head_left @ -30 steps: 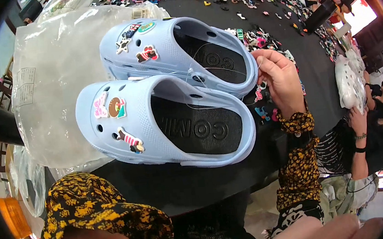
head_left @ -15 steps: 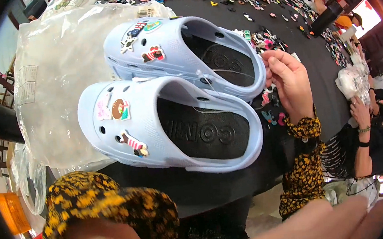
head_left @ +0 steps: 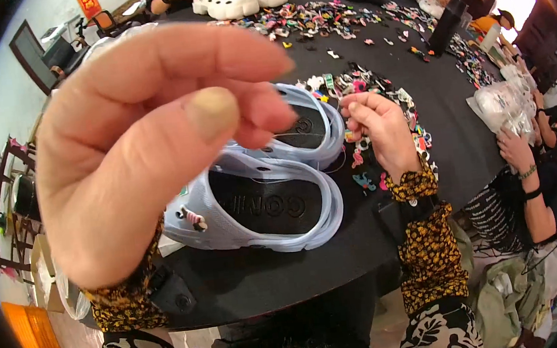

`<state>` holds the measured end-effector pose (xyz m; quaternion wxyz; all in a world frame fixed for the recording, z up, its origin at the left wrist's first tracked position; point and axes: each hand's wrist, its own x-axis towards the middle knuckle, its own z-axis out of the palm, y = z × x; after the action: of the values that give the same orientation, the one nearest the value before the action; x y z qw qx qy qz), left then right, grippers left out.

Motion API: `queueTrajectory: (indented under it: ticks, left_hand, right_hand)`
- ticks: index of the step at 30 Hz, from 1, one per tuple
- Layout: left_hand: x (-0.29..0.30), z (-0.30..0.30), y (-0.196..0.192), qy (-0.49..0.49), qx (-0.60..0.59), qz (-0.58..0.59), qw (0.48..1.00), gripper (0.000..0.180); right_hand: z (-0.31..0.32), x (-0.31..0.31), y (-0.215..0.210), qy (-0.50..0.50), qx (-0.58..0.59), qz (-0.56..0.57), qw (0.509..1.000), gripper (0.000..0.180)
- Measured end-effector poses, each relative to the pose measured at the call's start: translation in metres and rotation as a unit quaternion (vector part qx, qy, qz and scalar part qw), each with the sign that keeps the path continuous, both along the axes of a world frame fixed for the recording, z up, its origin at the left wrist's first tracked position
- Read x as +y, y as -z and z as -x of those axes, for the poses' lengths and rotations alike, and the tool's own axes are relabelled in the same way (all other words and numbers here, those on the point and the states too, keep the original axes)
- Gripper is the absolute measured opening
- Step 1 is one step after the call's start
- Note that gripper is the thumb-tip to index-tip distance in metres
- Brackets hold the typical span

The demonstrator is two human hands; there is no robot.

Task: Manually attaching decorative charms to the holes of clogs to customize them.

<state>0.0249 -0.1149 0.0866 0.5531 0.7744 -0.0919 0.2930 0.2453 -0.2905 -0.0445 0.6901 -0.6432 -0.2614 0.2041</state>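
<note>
Close to the camera, my left hand [head_left: 110,163] is raised with fingers loosely curled and thumb apart from the forefinger; nothing shows in it. It hides much of two pale blue clogs. The near clog [head_left: 264,236] lies on the black table, toe to the left, with a striped shoe charm [head_left: 192,219] on its upper. Behind it, the far clog [head_left: 335,131] shows mainly its heel end. At that heel, my right hand [head_left: 385,133] is closed in a pinch; what it holds is too small to make out. A thin clear line loops near the heels.
Colourful loose shoe charms [head_left: 359,179] lie beside my right hand, and a long heap [head_left: 304,20] spreads across the back. White clogs [head_left: 228,1] stand at the far edge. To the right, another person's hand [head_left: 518,151] touches a clear plastic bag [head_left: 503,105]. A black cylinder [head_left: 445,27] stands far right.
My left hand has come up into view in front of the clogs. The view has shifted, so the clogs look smaller and more of the room shows. My right hand stays pinched by the far heel.
</note>
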Motion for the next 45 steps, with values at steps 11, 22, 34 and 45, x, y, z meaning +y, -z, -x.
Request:
queueTrajectory:
  ticks: [11, 22, 34, 45]
  left_hand:
    - [0.000, 0.021, 0.035, -0.175, 0.039, -0.415, 0.892, 0.027]
    - [0.002, -0.036, 0.050, -0.121, 0.074, -0.762, 0.632, 0.015]
    - [0.000, -0.056, 0.008, -0.003, 0.333, -0.758, 0.561, 0.007]
    - [0.055, -0.062, -0.033, -0.165, 0.486, -0.588, 0.625, 0.023]
  right_hand:
    - [-0.001, 0.006, -0.004, -0.017, -0.014, -0.019, 1.000, 0.018]
    - [0.001, 0.005, 0.002, -0.011, 0.017, -0.049, 0.999, 0.018]
    - [-0.007, 0.001, -0.004, 0.015, -0.001, -0.072, 0.997, 0.019]
    - [-0.010, 0.000, 0.000, 0.021, 0.007, -0.079, 0.997, 0.020]
